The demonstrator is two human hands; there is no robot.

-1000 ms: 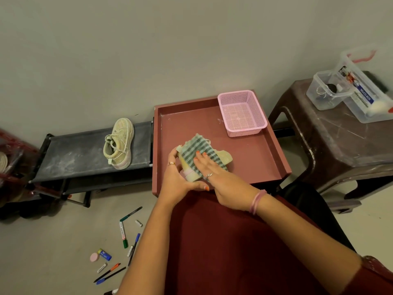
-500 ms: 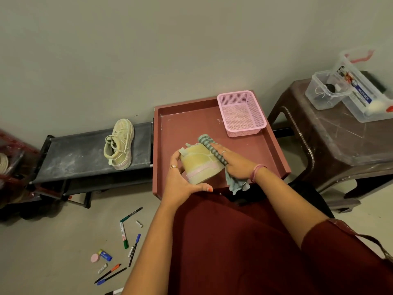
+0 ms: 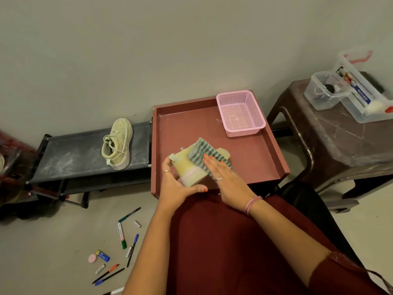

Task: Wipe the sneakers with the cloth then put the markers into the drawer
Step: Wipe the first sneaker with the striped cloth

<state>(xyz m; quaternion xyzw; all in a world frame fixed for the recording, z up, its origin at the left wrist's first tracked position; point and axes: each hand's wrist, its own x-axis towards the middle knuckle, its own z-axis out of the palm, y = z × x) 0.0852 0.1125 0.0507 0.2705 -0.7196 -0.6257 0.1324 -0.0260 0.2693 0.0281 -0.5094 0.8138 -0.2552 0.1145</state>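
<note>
A pale yellow-green sneaker (image 3: pixel 187 167) lies on its side in the open reddish-brown drawer (image 3: pixel 255 158). My left hand (image 3: pixel 176 184) grips its heel end, thumb curled under the sole. My right hand (image 3: pixel 223 175) lies flat with straight fingers on a green striped cloth (image 3: pixel 200 154) and presses it onto the sneaker's side. A second matching sneaker (image 3: pixel 118 143) rests on the dark low rack (image 3: pixel 74 154) to the left. Several markers and pens (image 3: pixel 122 235) lie scattered on the floor at the lower left.
A pink mesh basket (image 3: pixel 241 112) sits in the drawer's far right corner. A brown plastic stool (image 3: pixel 340 143) on the right carries clear plastic boxes (image 3: pixel 357 92). A small pink disc and a blue tube (image 3: pixel 98 256) lie among the pens. My dark red clothing fills the lower middle.
My right hand swept the cloth off the sneaker toward the near right edge, then back up onto the sneaker's side. The left hand kept its hold on the heel.
</note>
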